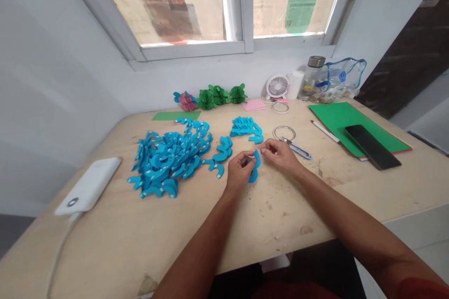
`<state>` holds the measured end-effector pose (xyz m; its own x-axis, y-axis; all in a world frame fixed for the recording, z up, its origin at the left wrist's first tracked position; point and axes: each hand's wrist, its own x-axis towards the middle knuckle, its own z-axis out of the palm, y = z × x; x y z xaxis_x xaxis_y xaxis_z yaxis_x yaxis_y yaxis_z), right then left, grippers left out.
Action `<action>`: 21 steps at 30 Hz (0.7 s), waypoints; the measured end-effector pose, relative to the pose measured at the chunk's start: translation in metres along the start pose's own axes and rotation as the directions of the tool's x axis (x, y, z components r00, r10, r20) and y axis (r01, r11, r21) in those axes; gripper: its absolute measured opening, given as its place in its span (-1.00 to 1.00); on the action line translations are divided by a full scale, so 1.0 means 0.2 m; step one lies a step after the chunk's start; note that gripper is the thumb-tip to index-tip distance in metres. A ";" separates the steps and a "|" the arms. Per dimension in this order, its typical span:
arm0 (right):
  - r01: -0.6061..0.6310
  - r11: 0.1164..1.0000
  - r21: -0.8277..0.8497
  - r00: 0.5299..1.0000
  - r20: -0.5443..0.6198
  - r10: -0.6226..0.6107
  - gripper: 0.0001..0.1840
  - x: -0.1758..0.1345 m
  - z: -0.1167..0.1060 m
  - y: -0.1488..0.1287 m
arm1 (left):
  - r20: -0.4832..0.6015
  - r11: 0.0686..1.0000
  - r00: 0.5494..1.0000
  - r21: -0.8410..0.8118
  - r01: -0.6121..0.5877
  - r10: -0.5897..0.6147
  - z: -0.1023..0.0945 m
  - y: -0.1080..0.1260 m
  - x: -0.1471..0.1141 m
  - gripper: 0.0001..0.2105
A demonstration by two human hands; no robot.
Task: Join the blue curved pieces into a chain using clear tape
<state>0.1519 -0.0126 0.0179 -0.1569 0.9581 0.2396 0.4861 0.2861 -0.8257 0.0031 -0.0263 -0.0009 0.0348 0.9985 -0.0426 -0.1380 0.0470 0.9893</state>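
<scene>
My left hand (242, 168) is closed on a curved blue paper cutout (254, 175), whose scalloped edge shows past my fingers. Close beside its upper end, my right hand (278, 155) pinches with thumb and forefinger; whatever is between those fingertips is too small to make out. Left of my hands lies a large heap of blue paper cutouts (164, 159) with small white patches on them. A short stack of the same shapes (223, 149) sits between the heap and my left hand. Just beyond my hands is a fanned row of blue cutouts (245, 126).
Right of my hands lie a blue thread snipper (296, 148), a tape ring (284, 132), a white pen (325, 131), green sheets (336, 121) and a phone (372, 146). Folded green paper turtles (219, 95), a fan (277, 87) and a bottle (311, 79) line the wall. A power bank (89, 186) is far left.
</scene>
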 end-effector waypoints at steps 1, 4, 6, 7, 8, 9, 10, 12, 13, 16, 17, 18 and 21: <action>0.009 1.000 0.013 1.000 -0.001 -0.009 -0.88 0.00 0.00 -0.01 | -0.007 1.000 1.000 -0.005 0.010 -0.010 0.00 0.00 0.00 -0.76; 0.054 0.998 0.033 0.998 0.018 -0.055 -0.89 0.00 -0.01 -0.02 | -0.017 0.999 0.999 -0.009 0.036 -0.037 0.00 0.02 0.00 -0.75; 0.078 0.996 0.036 0.996 0.042 -0.080 -0.89 0.00 0.00 -0.01 | -0.015 0.999 0.999 -0.007 0.041 -0.041 0.00 0.03 -0.01 -0.75; 0.082 0.996 0.035 0.995 0.052 -0.083 -0.90 0.00 0.00 -0.01 | -0.016 0.999 0.999 -0.007 0.041 -0.041 0.00 0.03 -0.01 -0.76; 0.080 0.996 0.034 0.995 0.059 -0.082 -0.90 0.00 0.00 0.00 | -0.018 0.999 0.999 -0.007 0.042 -0.042 0.00 0.04 -0.01 -0.76; 0.075 0.997 0.033 0.995 0.064 -0.077 -0.90 0.00 0.01 0.00 | -0.020 0.999 0.999 -0.008 0.044 -0.044 0.00 0.04 -0.01 -0.76; 0.068 0.997 0.031 0.995 0.068 -0.070 -0.91 0.00 0.01 0.01 | -0.022 0.999 0.999 -0.009 0.047 -0.047 0.00 0.04 -0.01 -0.76; 0.059 0.998 0.027 0.996 0.070 -0.061 -0.91 0.00 0.01 0.02 | -0.024 0.999 0.998 -0.009 0.050 -0.051 0.00 0.04 -0.02 -0.77; 0.057 0.998 0.024 0.996 0.069 -0.059 -0.90 0.00 0.01 0.02 | -0.023 0.999 0.999 -0.006 0.048 -0.049 0.00 0.04 -0.02 -0.78; 0.054 0.998 0.018 0.997 0.062 -0.055 -0.90 0.00 0.02 0.03 | -0.021 1.000 0.999 0.001 0.030 -0.030 0.00 0.04 -0.02 -0.82; 0.053 0.998 0.016 0.997 0.057 -0.054 -0.90 0.00 0.02 0.02 | -0.026 1.000 0.999 0.003 0.023 -0.023 0.00 0.04 -0.02 -0.83; 0.051 0.999 0.015 0.997 0.050 -0.052 -0.90 0.00 0.02 0.02 | -0.036 1.000 0.999 0.005 0.017 -0.017 0.00 0.04 -0.02 -0.84; 0.049 0.999 0.015 0.998 0.026 -0.050 -0.89 -0.01 0.02 0.01 | -0.074 1.000 0.997 0.016 0.000 0.002 0.00 0.04 -0.02 -0.87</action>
<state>0.1489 -0.0133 0.0137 -0.2033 0.9420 0.2668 0.4651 0.3328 -0.8204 0.0024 -0.0307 0.0072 -0.0391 0.9979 -0.0512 -0.1222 0.0461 0.9914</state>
